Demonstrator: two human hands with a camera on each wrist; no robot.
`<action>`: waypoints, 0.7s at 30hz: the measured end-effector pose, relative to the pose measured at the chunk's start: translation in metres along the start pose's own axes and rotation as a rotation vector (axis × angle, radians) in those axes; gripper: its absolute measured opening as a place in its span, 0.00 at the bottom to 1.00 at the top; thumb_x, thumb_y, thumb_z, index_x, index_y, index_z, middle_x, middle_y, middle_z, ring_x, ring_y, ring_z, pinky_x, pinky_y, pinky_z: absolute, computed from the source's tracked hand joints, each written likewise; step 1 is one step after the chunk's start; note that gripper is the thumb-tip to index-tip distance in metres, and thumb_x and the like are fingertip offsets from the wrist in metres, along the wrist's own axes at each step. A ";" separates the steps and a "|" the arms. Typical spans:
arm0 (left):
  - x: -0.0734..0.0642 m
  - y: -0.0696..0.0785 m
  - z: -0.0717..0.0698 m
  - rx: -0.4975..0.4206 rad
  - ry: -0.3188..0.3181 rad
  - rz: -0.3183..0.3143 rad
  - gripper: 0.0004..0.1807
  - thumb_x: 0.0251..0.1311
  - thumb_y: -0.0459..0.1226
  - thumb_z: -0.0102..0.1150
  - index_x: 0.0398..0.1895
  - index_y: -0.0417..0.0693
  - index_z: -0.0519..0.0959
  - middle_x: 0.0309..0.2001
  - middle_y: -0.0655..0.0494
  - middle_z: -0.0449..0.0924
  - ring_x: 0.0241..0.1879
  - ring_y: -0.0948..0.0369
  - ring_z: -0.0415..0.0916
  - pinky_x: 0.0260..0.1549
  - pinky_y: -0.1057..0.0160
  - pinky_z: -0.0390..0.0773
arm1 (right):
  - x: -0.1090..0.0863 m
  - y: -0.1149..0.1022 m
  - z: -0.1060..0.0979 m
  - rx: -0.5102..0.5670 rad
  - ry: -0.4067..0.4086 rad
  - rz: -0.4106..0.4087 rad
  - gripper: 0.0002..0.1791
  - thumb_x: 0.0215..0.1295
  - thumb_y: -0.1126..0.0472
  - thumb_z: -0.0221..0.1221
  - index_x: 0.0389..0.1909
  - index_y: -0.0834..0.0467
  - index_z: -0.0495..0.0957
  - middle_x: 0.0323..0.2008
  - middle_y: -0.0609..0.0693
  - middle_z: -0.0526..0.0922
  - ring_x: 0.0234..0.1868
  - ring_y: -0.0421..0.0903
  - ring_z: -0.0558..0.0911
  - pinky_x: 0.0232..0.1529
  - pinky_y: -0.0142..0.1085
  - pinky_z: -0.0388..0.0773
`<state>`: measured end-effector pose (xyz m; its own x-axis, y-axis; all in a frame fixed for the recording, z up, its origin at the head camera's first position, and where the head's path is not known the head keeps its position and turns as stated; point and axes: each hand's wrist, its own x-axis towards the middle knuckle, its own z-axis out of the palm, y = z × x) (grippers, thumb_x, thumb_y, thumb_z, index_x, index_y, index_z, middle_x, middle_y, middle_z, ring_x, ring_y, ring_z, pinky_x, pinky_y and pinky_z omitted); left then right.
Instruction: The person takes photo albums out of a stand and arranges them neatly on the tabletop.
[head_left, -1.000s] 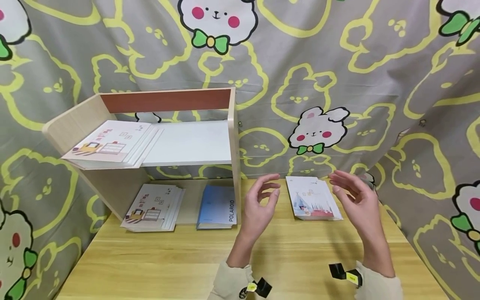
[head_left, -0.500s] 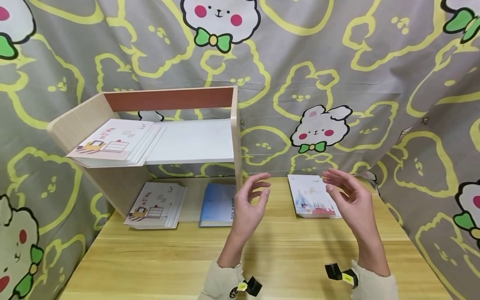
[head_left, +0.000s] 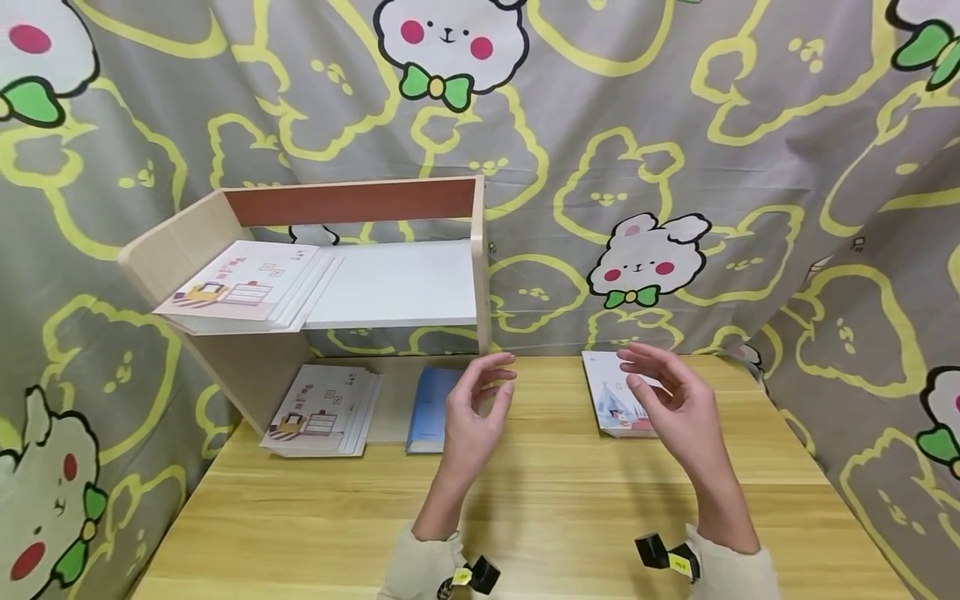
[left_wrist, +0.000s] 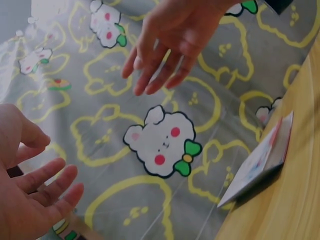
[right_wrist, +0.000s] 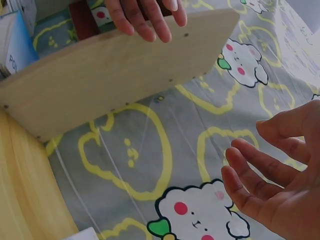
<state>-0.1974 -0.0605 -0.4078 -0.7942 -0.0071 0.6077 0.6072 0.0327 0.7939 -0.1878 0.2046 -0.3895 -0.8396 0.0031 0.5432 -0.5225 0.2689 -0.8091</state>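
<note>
Both hands hover above the table with loosely bent fingers and nothing in them. In the head view my left hand (head_left: 474, 421) is in front of the blue book (head_left: 431, 408) and covers its right part. To the right, my right hand (head_left: 678, 408) partly hides a stack of white books (head_left: 611, 392) with a tent picture on its cover. The left wrist view shows that stack (left_wrist: 260, 160) lying on the table, apart from both hands. In the right wrist view the blue book (right_wrist: 19, 45) appears at the upper left edge.
A two-level wooden shelf (head_left: 480, 258) stands at the left. Pale picture books lie in one stack (head_left: 243, 283) on its upper board and another (head_left: 326, 412) on its lower level. A patterned curtain (head_left: 540, 125) hangs behind the wooden table (head_left: 555, 500).
Both hands have drifted left, the left hand now covering more of the blue book and the right hand part of the tent-cover stack. The head view has shifted slightly. The books have not moved.
</note>
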 end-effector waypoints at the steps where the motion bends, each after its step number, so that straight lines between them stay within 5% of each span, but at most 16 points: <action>1: -0.001 -0.001 -0.002 0.009 0.001 -0.005 0.19 0.68 0.25 0.60 0.61 0.42 0.78 0.56 0.51 0.82 0.52 0.46 0.81 0.51 0.51 0.83 | 0.000 0.000 0.002 0.003 -0.005 0.000 0.21 0.72 0.72 0.60 0.64 0.62 0.76 0.57 0.59 0.83 0.55 0.46 0.83 0.49 0.25 0.80; 15: -0.007 -0.002 -0.040 0.065 0.039 -0.001 0.16 0.73 0.30 0.58 0.61 0.42 0.78 0.58 0.43 0.80 0.55 0.43 0.79 0.53 0.53 0.82 | 0.001 0.000 0.037 0.093 -0.059 -0.008 0.20 0.71 0.72 0.60 0.63 0.59 0.79 0.57 0.58 0.83 0.56 0.49 0.83 0.49 0.28 0.81; 21: -0.008 -0.001 -0.055 0.109 0.045 -0.011 0.18 0.71 0.29 0.59 0.62 0.43 0.78 0.59 0.47 0.80 0.56 0.48 0.78 0.55 0.50 0.81 | 0.002 -0.002 0.049 0.071 -0.060 -0.037 0.21 0.71 0.72 0.60 0.63 0.59 0.78 0.57 0.56 0.83 0.55 0.51 0.82 0.51 0.28 0.80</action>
<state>-0.1901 -0.1158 -0.4123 -0.7976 -0.0526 0.6009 0.5898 0.1407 0.7952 -0.1959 0.1572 -0.3980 -0.8259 -0.0641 0.5602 -0.5607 0.1987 -0.8038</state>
